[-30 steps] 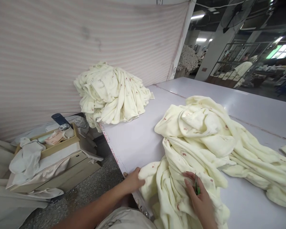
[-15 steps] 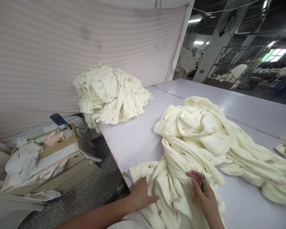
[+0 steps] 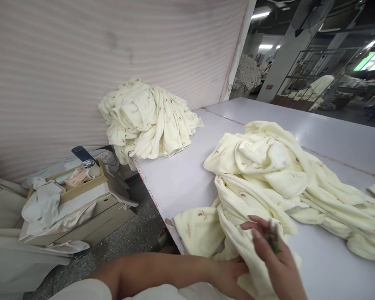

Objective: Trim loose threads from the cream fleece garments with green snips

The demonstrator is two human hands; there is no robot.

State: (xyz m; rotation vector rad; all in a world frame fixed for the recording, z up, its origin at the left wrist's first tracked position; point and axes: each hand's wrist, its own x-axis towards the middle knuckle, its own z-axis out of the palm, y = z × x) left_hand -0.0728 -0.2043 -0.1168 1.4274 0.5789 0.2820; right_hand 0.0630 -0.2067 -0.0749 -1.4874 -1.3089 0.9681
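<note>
A pale yellow fleece garment [image 3: 203, 231] with small reddish prints lies bunched at the table's near edge. My left hand [image 3: 229, 275] reaches across low in the view, closed on a fold of this cloth; some of its fingers are hidden. Just to the right, my right hand [image 3: 279, 254] holds green-handled thread snips [image 3: 273, 239], blurred by motion, with its forefinger and thumb over the cloth. Beyond both hands, a larger heap of the same fabric [image 3: 265, 158] runs off toward the right.
Another yellow garment pile [image 3: 150, 121] stands at the table's far left corner, against a striped curtain [image 3: 65, 75]. Left of the pale table [image 3: 187, 179], a wooden drawer unit [image 3: 81, 225] holds cloth scraps and a flask [image 3: 90, 166]. Metal racks [image 3: 309, 79] stand behind.
My left hand has moved right, off the garment's left corner and into the folds near my right hand. That corner now lies flatter, showing its print. The view has shifted slightly.
</note>
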